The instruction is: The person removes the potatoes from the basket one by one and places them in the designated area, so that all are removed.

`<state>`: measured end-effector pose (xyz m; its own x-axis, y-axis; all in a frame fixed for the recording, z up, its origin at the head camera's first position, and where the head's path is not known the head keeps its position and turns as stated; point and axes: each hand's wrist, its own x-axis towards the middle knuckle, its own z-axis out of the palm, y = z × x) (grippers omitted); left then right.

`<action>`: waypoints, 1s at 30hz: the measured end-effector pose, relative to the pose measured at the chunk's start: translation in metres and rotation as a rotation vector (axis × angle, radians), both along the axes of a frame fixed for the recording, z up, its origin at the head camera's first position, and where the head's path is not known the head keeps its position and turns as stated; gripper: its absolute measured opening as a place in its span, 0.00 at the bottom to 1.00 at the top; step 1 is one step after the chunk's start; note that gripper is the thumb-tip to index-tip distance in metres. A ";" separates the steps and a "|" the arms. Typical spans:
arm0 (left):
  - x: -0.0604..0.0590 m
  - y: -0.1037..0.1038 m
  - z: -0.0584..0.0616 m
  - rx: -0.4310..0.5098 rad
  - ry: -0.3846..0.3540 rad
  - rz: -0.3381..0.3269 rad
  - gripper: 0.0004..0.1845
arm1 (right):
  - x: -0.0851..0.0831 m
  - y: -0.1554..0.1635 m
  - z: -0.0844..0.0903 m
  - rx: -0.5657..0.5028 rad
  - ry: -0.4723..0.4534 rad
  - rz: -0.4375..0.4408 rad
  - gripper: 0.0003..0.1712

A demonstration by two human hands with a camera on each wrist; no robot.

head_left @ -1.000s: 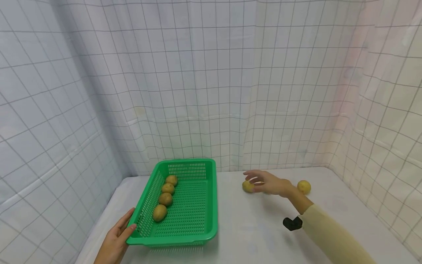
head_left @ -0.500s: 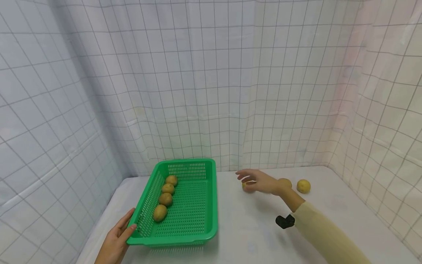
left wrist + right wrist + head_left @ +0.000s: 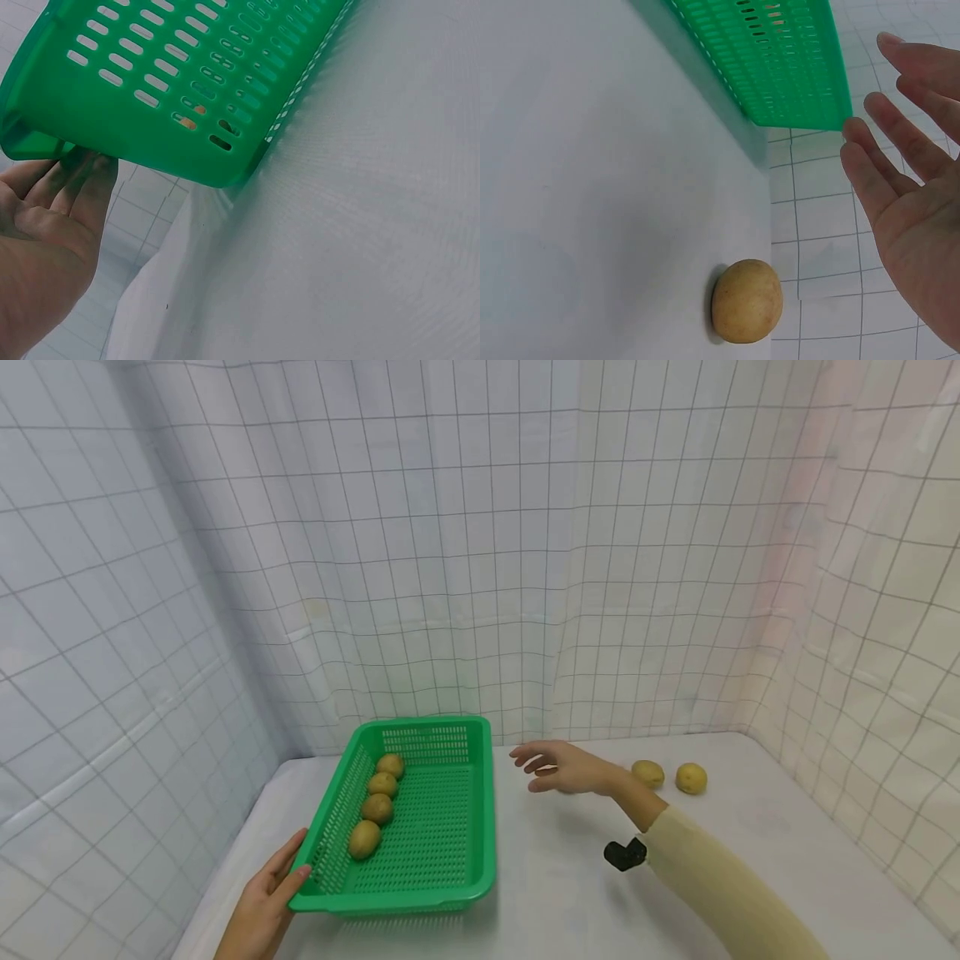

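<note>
A green slotted basket [image 3: 480, 827] lies on the white table with several potatoes [image 3: 377, 808] in a row along its left side. My left hand [image 3: 281, 878] lies at the basket's near left corner, straight fingers [image 3: 75, 166] touching under the rim [image 3: 135, 157]. My right hand [image 3: 558, 767] hovers open, fingers spread, just right of the basket. It holds nothing. In the right wrist view one potato [image 3: 746, 300] lies on the table below the open hand [image 3: 915, 187]; in the head view the hand hides it. Two more potatoes [image 3: 647, 773] [image 3: 691, 778] lie further right.
Gridded white cloth walls close in the table at the back and on both sides. A black wrist camera [image 3: 625, 853] hangs under my right sleeve. Bare tabletop [image 3: 570, 893] lies between the basket and my right arm.
My right hand has moved left toward the basket, away from the potato it was over. A second potato that the wrist hid now shows. The left hand and the basket have stayed put.
</note>
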<state>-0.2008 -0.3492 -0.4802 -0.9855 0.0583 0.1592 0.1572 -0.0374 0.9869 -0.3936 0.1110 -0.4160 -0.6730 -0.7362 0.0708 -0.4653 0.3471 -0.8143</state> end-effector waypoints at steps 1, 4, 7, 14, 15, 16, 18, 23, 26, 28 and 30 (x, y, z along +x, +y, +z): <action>0.000 0.000 0.000 -0.001 -0.002 0.001 0.37 | 0.000 -0.002 0.001 0.002 -0.001 0.004 0.31; 0.000 0.000 0.000 0.001 -0.008 0.007 0.38 | 0.000 -0.008 0.001 0.009 0.012 0.011 0.31; 0.001 0.000 -0.001 0.002 -0.012 0.011 0.38 | 0.000 -0.013 0.003 0.011 0.021 0.023 0.32; -0.001 0.000 0.000 -0.006 -0.015 -0.008 0.38 | -0.003 -0.025 0.009 -0.013 0.002 0.067 0.34; -0.001 0.000 0.000 -0.008 -0.017 -0.010 0.38 | -0.004 -0.028 0.011 -0.022 0.002 0.080 0.33; -0.002 0.000 0.001 -0.009 -0.021 -0.010 0.39 | -0.005 -0.031 0.013 -0.028 0.000 0.090 0.33; -0.002 -0.001 0.002 -0.013 -0.031 -0.002 0.39 | -0.006 -0.038 0.017 -0.039 0.007 0.118 0.32; -0.001 0.000 0.002 -0.009 -0.052 0.010 0.39 | -0.008 -0.052 0.024 -0.024 0.034 0.154 0.31; 0.000 0.000 0.002 -0.008 -0.043 0.003 0.39 | -0.008 -0.059 0.028 -0.018 0.046 0.158 0.32; -0.001 -0.001 0.001 -0.013 -0.031 -0.009 0.39 | -0.008 -0.065 0.030 -0.023 0.049 0.163 0.32; -0.001 -0.002 0.001 -0.014 -0.027 -0.016 0.39 | -0.009 -0.071 0.032 -0.021 0.053 0.168 0.32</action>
<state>-0.2018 -0.3507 -0.4793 -0.9884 0.0758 0.1318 0.1302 -0.0261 0.9911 -0.4022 0.0397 -0.3844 -0.5357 -0.8359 0.1192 -0.5574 0.2441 -0.7936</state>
